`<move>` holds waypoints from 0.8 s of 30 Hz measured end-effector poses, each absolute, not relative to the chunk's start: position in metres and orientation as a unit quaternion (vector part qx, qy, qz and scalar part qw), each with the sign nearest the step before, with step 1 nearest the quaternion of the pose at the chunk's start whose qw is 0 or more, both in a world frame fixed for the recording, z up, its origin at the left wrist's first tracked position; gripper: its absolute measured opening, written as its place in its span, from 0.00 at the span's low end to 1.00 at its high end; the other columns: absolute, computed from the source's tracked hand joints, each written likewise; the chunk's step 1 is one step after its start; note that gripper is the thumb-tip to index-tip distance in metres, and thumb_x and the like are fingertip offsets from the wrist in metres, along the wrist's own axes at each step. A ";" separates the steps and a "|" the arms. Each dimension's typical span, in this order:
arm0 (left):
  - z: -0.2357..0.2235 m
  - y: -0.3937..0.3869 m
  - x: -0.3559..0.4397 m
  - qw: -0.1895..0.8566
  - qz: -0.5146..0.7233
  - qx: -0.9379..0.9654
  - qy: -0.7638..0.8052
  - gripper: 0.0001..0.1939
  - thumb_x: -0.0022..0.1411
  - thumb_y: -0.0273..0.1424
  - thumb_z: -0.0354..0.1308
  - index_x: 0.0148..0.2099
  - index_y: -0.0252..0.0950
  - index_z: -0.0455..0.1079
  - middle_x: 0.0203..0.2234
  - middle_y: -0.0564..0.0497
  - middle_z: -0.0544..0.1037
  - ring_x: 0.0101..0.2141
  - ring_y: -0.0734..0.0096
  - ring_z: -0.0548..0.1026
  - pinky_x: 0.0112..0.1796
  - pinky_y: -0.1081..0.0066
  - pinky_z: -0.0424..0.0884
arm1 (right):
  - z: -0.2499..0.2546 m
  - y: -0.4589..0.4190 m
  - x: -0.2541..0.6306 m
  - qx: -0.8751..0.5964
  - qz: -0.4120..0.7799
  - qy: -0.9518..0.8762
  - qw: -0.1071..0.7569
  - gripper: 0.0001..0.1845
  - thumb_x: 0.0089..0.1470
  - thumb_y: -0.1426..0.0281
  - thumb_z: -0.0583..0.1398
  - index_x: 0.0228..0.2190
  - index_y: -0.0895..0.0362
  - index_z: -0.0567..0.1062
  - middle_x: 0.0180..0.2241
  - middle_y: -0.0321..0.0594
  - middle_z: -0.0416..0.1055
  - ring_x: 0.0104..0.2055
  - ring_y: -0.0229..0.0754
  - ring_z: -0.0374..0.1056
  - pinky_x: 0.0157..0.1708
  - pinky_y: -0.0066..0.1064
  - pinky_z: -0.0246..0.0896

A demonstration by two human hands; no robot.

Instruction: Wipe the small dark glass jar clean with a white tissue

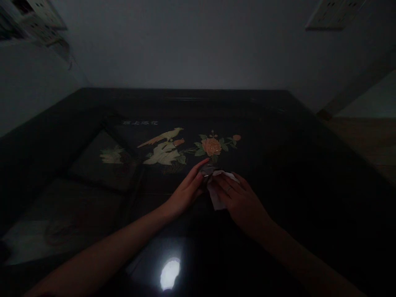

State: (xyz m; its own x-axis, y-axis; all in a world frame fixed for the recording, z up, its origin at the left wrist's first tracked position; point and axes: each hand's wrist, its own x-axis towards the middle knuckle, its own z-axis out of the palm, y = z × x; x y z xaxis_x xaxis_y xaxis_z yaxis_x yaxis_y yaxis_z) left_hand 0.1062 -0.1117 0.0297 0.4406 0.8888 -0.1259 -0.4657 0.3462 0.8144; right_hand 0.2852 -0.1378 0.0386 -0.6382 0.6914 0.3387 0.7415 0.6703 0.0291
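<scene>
Left forearm and right forearm sit closest, both bare, coming in low from either side and angling toward each other over the worktop. Light is poor, so fine detail is weak.

Head view: left hand has its grip closed around a small dark piece, glossy, with a bright glint on the near side. Can't tell what it is, fingers and shadow cover part of it. One left finger reaches forward along its far left side. Right hand has its grip closed on a tissue, white, crumpled, pinched under the fingers and against the near right side of the piece. One end of the tissue hangs toward the camera, another edge shows past the fingertips. Thin ring on a right finger. Both hands meet near the middle.

Worktop is black and shiny. Beyond the hands, its decoration: bird to the left, orange flower with green leaves just ahead, pale lettering at far left. White glare on the near surface, dim reflections left. Pale wall behind, sockets upper right, more at upper left.
</scene>
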 end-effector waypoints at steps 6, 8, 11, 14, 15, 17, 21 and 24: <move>0.033 -0.112 0.107 0.770 0.443 0.354 0.291 0.25 0.63 0.39 0.55 0.61 0.43 0.58 0.54 0.46 0.69 0.54 0.60 0.66 0.53 0.63 0.59 | 0.035 -0.142 0.280 -0.416 -0.051 -0.897 0.139 0.23 0.57 0.81 0.49 0.52 0.65 0.68 0.54 0.52 0.68 0.56 0.51 0.63 0.52 0.47 0.63; 0.032 -0.112 0.107 0.774 0.445 0.349 0.285 0.25 0.64 0.38 0.53 0.62 0.43 0.57 0.54 0.46 0.70 0.53 0.60 0.67 0.52 0.63 0.60 | 0.035 -0.143 0.278 -0.420 0.015 -0.892 0.166 0.25 0.56 0.82 0.48 0.54 0.64 0.67 0.54 0.51 0.68 0.58 0.51 0.62 0.52 0.46 0.63; 0.030 -0.112 0.105 0.772 0.443 0.364 0.277 0.24 0.66 0.38 0.51 0.62 0.44 0.57 0.55 0.46 0.69 0.53 0.61 0.67 0.52 0.64 0.61 | 0.039 -0.146 0.275 -0.404 0.165 -0.868 0.237 0.27 0.55 0.81 0.48 0.57 0.62 0.63 0.55 0.50 0.67 0.59 0.47 0.61 0.55 0.42 0.61; 0.030 -0.112 0.103 0.762 0.430 0.385 0.295 0.23 0.66 0.39 0.51 0.62 0.45 0.57 0.57 0.47 0.66 0.54 0.60 0.66 0.51 0.65 0.62 | 0.043 -0.149 0.272 -0.399 0.289 -0.820 0.290 0.28 0.58 0.78 0.48 0.60 0.58 0.57 0.56 0.48 0.66 0.57 0.45 0.63 0.54 0.39 0.62; 0.030 -0.112 0.103 0.759 0.428 0.387 0.302 0.23 0.66 0.39 0.51 0.62 0.46 0.57 0.57 0.47 0.66 0.54 0.60 0.66 0.50 0.65 0.62 | 0.043 -0.150 0.271 -0.405 0.306 -0.808 0.299 0.29 0.59 0.77 0.48 0.61 0.57 0.55 0.56 0.47 0.66 0.57 0.44 0.64 0.54 0.39 0.63; 0.030 -0.112 0.103 0.759 0.429 0.383 0.306 0.23 0.65 0.39 0.52 0.61 0.46 0.57 0.56 0.47 0.67 0.53 0.59 0.67 0.50 0.65 0.63 | 0.041 -0.150 0.272 -0.409 0.297 -0.810 0.298 0.29 0.59 0.77 0.47 0.61 0.58 0.54 0.56 0.48 0.66 0.57 0.45 0.64 0.53 0.39 0.64; 0.029 -0.112 0.106 0.773 0.440 0.363 0.276 0.23 0.65 0.39 0.52 0.61 0.44 0.58 0.54 0.46 0.69 0.51 0.60 0.68 0.50 0.64 0.62 | 0.034 -0.143 0.279 -0.390 0.142 -0.881 0.229 0.27 0.56 0.82 0.46 0.57 0.60 0.63 0.54 0.49 0.68 0.57 0.45 0.63 0.53 0.41 0.63; 0.029 -0.112 0.108 0.773 0.451 0.351 0.276 0.23 0.64 0.39 0.54 0.60 0.43 0.60 0.53 0.45 0.70 0.52 0.61 0.68 0.51 0.64 0.61 | 0.035 -0.139 0.285 -0.391 0.009 -0.905 0.166 0.24 0.57 0.81 0.48 0.54 0.61 0.67 0.55 0.49 0.68 0.58 0.48 0.62 0.56 0.50 0.58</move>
State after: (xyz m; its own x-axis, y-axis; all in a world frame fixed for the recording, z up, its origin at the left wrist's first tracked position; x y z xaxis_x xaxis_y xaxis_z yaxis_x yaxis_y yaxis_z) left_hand 0.1078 -0.1118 0.0293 0.4415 0.8904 -0.1103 -0.5037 0.3477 0.7908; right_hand 0.2853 -0.1386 0.0349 -0.6396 0.7102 0.2941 0.7044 0.6947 -0.1456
